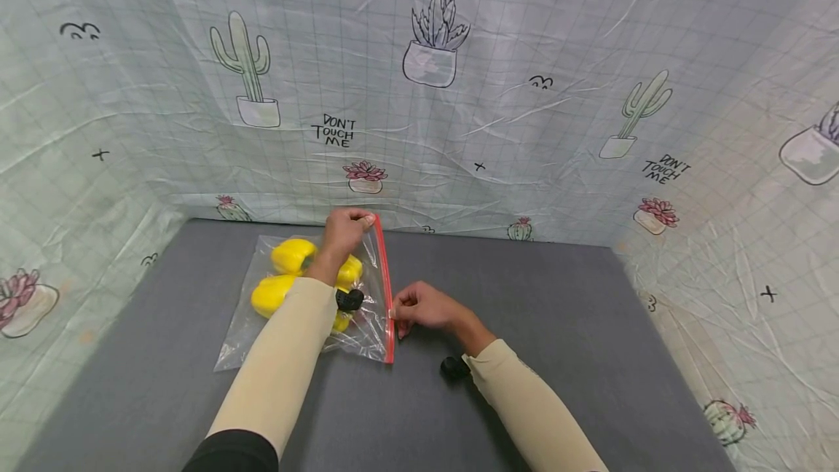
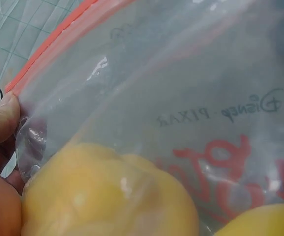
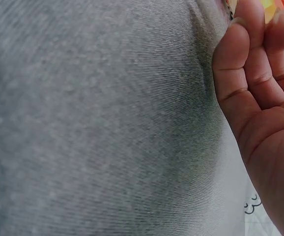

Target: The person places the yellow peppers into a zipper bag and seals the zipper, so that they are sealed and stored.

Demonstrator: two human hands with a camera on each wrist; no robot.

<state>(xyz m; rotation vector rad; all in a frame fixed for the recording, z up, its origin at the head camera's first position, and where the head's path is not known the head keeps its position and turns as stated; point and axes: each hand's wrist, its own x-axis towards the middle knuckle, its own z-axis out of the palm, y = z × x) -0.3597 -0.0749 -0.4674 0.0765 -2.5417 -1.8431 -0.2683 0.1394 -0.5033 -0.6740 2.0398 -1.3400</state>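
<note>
A clear zip bag [image 1: 239, 337] with a red seal strip [image 1: 384, 275] lies at the left of the table, its strip facing right. Inside are several yellow, lobed bell peppers [image 1: 272, 295]; through the plastic they also show in the left wrist view, one pepper [image 2: 112, 196] close to the hand. My left hand [image 1: 345, 233] reaches over the bag and pinches the far end of the strip between thumb and finger. Lower down the strip, my right hand [image 1: 426, 307] pinches it from the right side. In the right wrist view, the right hand's fingers [image 3: 230, 64] are curled and their tips partly cut off.
The grey tabletop [image 1: 544, 312] extends right of the bag. Behind and on both sides hangs a pale cloth [image 1: 498, 122] printed with cacti, meeting the table's back edge just beyond the bag. A black wrist camera [image 1: 454, 368] sits below the right wrist.
</note>
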